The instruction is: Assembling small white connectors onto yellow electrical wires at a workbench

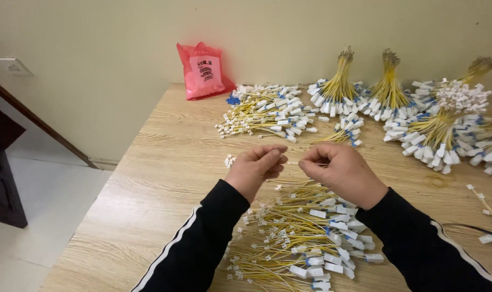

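Pale wood-grain tabletop [164, 162] set against a cream wall carries heaps of thin yellow wires fitted with small white connectors and white tags. At centre, a person in black sleeves with white stripes holds both hands just above the surface. The left hand [255, 165] has its fingers [272, 157] curled in, thumb and forefinger pinched shut on the end of a single fine wire [294, 163]. The right hand [343, 170] faces it, fingers [312, 157] likewise pinched closed on the same wire, so that the short strand spans the narrow gap between the two hands, clear of the tabletop.

Directly beneath the wrists lies a loose pile of yellow wires [300, 238], spreading toward the near edge, its white tags marked with blue. A tiny white connector cluster [230, 160] sits just beside the left hand. Farther back, a second loose heap [265, 111] lies near a red plastic bag [204, 71] leaning on the wall. To the right of that heap, tied bundles [389, 89] fan out with tags splayed on the wood, and more bundles [446, 130] crowd the far right corner. A few stray wires [489, 208] rest at the right edge. Light floor tiles show at left.
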